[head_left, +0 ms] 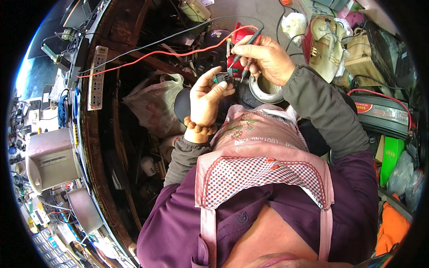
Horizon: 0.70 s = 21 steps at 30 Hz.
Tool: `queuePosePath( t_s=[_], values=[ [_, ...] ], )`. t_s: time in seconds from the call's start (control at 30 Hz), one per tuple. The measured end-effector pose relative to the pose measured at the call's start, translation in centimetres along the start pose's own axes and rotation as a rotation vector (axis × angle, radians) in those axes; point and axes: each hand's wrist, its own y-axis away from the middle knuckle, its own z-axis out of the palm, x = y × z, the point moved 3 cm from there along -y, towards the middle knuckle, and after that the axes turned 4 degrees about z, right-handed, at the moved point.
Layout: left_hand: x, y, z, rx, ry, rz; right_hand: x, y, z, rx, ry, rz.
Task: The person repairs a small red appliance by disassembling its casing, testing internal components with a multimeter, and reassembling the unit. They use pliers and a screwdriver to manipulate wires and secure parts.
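Between the thumb and fingers of my left hand (205,100) is a small black part with some green (222,77); its exact kind is too small to make out. My right hand (272,58) grips two test probes together, a black probe (244,47) and a red probe (246,68). Their tips point down toward the small part; whether they touch it I cannot tell. From the probes a red lead (178,53) and a black lead (156,41) run left to the bench. A beaded bracelet (199,127) circles my left wrist.
A power strip (96,79) lies along the edge of the cluttered bench at left, near a grey box-shaped device (53,161). Below my right hand is a round metal rim (267,96). At right sit a finned inverter (380,117), a wooden box (359,56) and a green piece (391,158).
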Motion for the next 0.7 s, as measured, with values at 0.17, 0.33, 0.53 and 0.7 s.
queuePosePath(
  t_s=[0.17, 0.33, 0.53, 0.7],
  values=[
    [-0.5, 0.2, 0.5, 0.030, 0.246, -0.032, 0.1, 0.0, -0.1, -0.016, 0.126, 0.005],
    [-2.6, 0.0, -0.8, -0.099, 0.609, -0.152, 0.4, 0.2, 0.5, -0.011, 0.112, 0.009],
    [-2.9, 0.0, -1.1, -0.045, 0.575, -0.127, 0.7, 0.2, 1.0, 0.014, 0.092, 0.065],
    [-3.0, 0.1, -1.3, -0.047, 0.510, -0.065, 1.2, -0.1, 0.5, 0.026, 0.181, 0.016]
  ],
)
